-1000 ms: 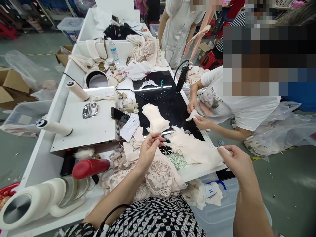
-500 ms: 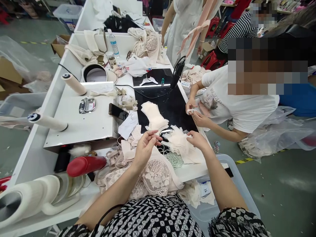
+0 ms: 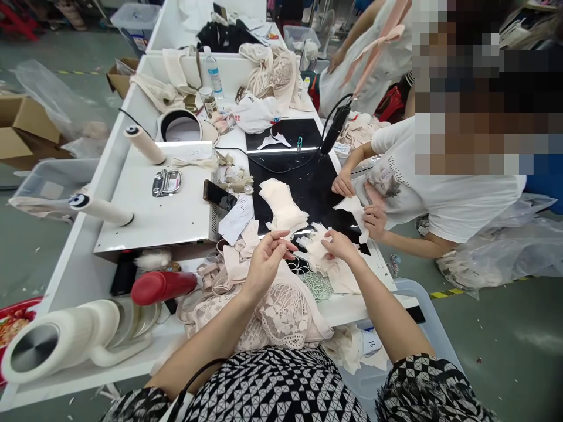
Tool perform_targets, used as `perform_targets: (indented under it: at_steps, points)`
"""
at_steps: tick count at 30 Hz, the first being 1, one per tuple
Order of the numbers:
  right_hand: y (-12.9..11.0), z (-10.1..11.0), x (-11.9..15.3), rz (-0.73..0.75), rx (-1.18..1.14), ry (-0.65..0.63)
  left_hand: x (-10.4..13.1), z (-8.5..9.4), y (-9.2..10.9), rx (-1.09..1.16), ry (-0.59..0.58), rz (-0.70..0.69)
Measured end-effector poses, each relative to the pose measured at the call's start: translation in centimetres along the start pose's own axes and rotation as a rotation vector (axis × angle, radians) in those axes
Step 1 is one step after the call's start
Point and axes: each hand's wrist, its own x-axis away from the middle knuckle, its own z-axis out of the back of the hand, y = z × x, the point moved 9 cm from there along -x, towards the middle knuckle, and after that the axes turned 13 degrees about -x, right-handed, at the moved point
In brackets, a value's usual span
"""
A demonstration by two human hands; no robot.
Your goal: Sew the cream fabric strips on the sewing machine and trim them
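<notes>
My left hand (image 3: 269, 261) is raised over the lace fabric (image 3: 281, 313), fingers curled toward the thumb; whether anything thin is between them is too small to tell. My right hand (image 3: 339, 243) rests at the pile of cream fabric pieces (image 3: 323, 252), its thumb and fingertips pinched at the pile's upper edge. Beyond my hands lies a neat stack of cream pieces (image 3: 284, 205) on the black panel (image 3: 290, 167). Green elastic loops (image 3: 317, 286) sit below the right-hand pile.
At the right, a person in a white shirt (image 3: 461, 199) holds a cream piece (image 3: 353, 210) over the table edge. On the left are a phone (image 3: 219, 195), thread cones (image 3: 108, 212), a red bottle (image 3: 163, 287) and tape rolls (image 3: 94, 328). A blue bin (image 3: 433, 310) stands below.
The view has shifted slightly, moving the table rightward in the picture. My right hand has moved a little left over the pile. The person's hands have spread apart, with a cream piece between them.
</notes>
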Motion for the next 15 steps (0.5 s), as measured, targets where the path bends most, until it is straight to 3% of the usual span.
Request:
perform_targets:
  at_steps: [5, 8, 12, 15]
  points:
    - [-2.5, 0.3, 0.7, 0.07, 0.212, 0.014, 1.2, 0.7, -0.1, 0.027, 0.015, 0.038]
    - [-5.4, 0.5, 1.4, 0.156, 0.339, 0.046, 2.3, 1.4, -0.1, 0.025, 0.02, 0.044]
    - [-12.7, -0.7, 2.3, 0.403, 0.429, 0.139, 3.2, 2.8, -0.5, 0.008, 0.061, 0.024]
    - [-19.1, -4.1, 2.5, 0.643, 0.431, 0.118, 2.9, 4.2, -1.0, 0.0, 0.115, -0.004]
